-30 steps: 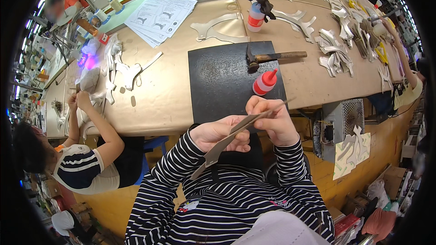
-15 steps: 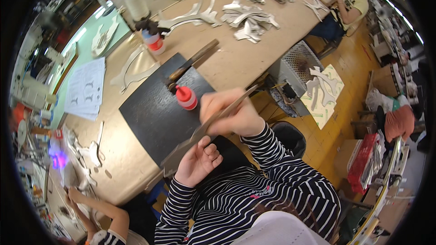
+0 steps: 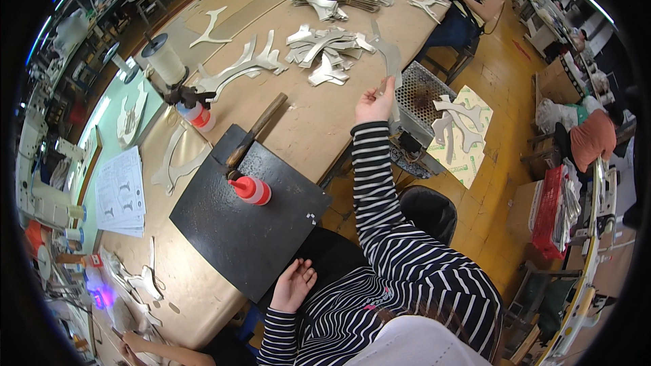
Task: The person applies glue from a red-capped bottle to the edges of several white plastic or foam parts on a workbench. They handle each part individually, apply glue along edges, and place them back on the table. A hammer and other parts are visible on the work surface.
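Observation:
My right hand [image 3: 375, 103] reaches forward past the table's right edge, closed on a thin, curved grey cut piece [image 3: 388, 55]. The piece stands up from my fingers towards a pile of white-and-grey cut pieces [image 3: 327, 54]. My left hand [image 3: 293, 287] rests palm up by the near edge of the black mat [image 3: 224, 224], empty, its fingers loosely bent and apart. On the mat are a red-capped glue bottle [image 3: 251, 190] and a wooden-handled tool [image 3: 256, 129], whose dark head lies behind the bottle.
Right of the table stands a perforated metal box [image 3: 419, 95], beside a pale board [image 3: 475, 156] bearing several cut pieces. A second bottle [image 3: 198, 114], a thread spool [image 3: 165, 61] and printed sheets [image 3: 121, 190] lie left. Co-workers sit at the far right and lower left.
My right hand has moved forward and away from my left with the grey piece. My left hand has let go of the piece's lower end. The view has shifted.

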### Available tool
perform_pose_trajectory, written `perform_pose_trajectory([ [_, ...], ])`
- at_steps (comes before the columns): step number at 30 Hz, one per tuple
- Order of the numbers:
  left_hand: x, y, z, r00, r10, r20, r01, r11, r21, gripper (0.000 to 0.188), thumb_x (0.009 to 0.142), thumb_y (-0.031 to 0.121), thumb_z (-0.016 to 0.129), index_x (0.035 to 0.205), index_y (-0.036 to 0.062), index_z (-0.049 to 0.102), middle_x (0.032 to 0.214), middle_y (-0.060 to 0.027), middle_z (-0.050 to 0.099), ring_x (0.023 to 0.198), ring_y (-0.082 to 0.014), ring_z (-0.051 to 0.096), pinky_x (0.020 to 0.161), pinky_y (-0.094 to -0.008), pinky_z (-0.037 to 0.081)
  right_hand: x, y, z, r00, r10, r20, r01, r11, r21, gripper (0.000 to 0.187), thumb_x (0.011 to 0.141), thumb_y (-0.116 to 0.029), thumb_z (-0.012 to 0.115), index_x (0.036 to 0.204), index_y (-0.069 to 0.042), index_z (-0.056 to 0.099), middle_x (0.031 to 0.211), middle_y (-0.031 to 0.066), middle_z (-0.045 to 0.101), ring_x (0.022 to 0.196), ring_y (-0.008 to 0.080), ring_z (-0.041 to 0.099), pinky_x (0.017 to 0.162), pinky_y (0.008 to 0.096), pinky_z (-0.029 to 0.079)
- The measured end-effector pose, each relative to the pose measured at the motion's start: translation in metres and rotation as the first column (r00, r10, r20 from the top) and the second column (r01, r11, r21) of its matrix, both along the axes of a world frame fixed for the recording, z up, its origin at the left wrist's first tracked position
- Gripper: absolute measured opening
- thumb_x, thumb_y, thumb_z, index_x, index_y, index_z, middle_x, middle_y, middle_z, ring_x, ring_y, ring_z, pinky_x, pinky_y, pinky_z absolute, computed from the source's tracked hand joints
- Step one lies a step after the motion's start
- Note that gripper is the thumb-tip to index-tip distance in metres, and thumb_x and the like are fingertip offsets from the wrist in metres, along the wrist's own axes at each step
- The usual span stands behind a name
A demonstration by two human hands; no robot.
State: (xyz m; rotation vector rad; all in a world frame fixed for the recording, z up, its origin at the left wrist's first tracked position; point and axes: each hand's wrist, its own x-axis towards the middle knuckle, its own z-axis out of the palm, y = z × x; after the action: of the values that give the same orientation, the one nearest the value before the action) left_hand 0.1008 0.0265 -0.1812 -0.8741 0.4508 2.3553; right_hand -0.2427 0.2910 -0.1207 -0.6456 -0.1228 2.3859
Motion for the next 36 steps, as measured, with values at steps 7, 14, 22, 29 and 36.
perform_pose_trajectory([
  [7, 0.016, -0.003, -0.022, 0.998, 0.011, 0.058, -0.012, 1.000, 0.020, 0.012, 0.095, 0.015, 0.052, 0.093, 0.0077, 0.061, 0.098, -0.0078, 0.064, 0.087, -0.0195, 0.060, 0.089, -0.0353, 0.047, -0.062, 0.034, -0.041, 0.974, -0.226, 0.010, 0.221, 0.943, -0.249, 0.032, 0.092, -0.032, 0.060, 0.117, -0.014, 0.053, 0.108, -0.0054, 0.059, 0.091, 0.0014, 0.058, 0.066, 0.0130, 0.047],
  [14, 0.027, -0.004, -0.032, 0.996, 0.049, 0.072, -0.052, 0.997, 0.049, 0.012, 0.096, 0.014, 0.051, 0.094, 0.0075, 0.061, 0.097, -0.0073, 0.064, 0.086, -0.0184, 0.060, 0.088, -0.0342, 0.048, -0.092, 0.051, -0.045, 0.943, -0.299, 0.146, 0.332, 0.862, -0.382, 0.033, 0.093, -0.034, 0.057, 0.115, -0.010, 0.053, 0.107, -0.0023, 0.059, 0.090, 0.0047, 0.057, 0.068, 0.0145, 0.049],
  [22, 0.027, -0.006, -0.038, 0.993, 0.065, 0.100, -0.071, 0.996, 0.057, 0.012, 0.096, 0.014, 0.050, 0.094, 0.0072, 0.059, 0.096, -0.0073, 0.063, 0.087, -0.0184, 0.060, 0.089, -0.0348, 0.048, -0.104, 0.055, -0.065, 0.950, -0.290, 0.116, 0.310, 0.830, -0.464, 0.041, 0.096, -0.038, 0.051, 0.118, -0.004, 0.052, 0.118, -0.0003, 0.059, 0.106, 0.0111, 0.055, 0.092, 0.0193, 0.046],
  [29, 0.029, -0.005, -0.040, 0.995, 0.053, 0.081, -0.055, 0.998, 0.018, 0.011, 0.096, 0.013, 0.050, 0.095, 0.0069, 0.059, 0.097, -0.0073, 0.063, 0.088, -0.0180, 0.060, 0.089, -0.0345, 0.048, -0.089, 0.052, -0.056, 0.974, -0.225, 0.006, 0.191, 0.809, -0.556, 0.042, 0.090, -0.034, 0.059, 0.116, -0.003, 0.048, 0.108, 0.0046, 0.056, 0.100, 0.0146, 0.056, 0.090, 0.0243, 0.048],
  [36, 0.029, -0.004, -0.039, 0.992, 0.071, 0.106, -0.072, 0.997, 0.002, 0.013, 0.096, 0.013, 0.048, 0.095, 0.0070, 0.059, 0.097, -0.0075, 0.063, 0.086, -0.0186, 0.060, 0.088, -0.0356, 0.048, -0.055, 0.012, -0.019, 0.998, -0.055, -0.016, 0.035, 0.807, -0.589, 0.053, 0.087, -0.031, 0.059, 0.127, -0.001, 0.039, 0.114, 0.0115, 0.052, 0.108, 0.0197, 0.051, 0.094, 0.0346, 0.047],
])
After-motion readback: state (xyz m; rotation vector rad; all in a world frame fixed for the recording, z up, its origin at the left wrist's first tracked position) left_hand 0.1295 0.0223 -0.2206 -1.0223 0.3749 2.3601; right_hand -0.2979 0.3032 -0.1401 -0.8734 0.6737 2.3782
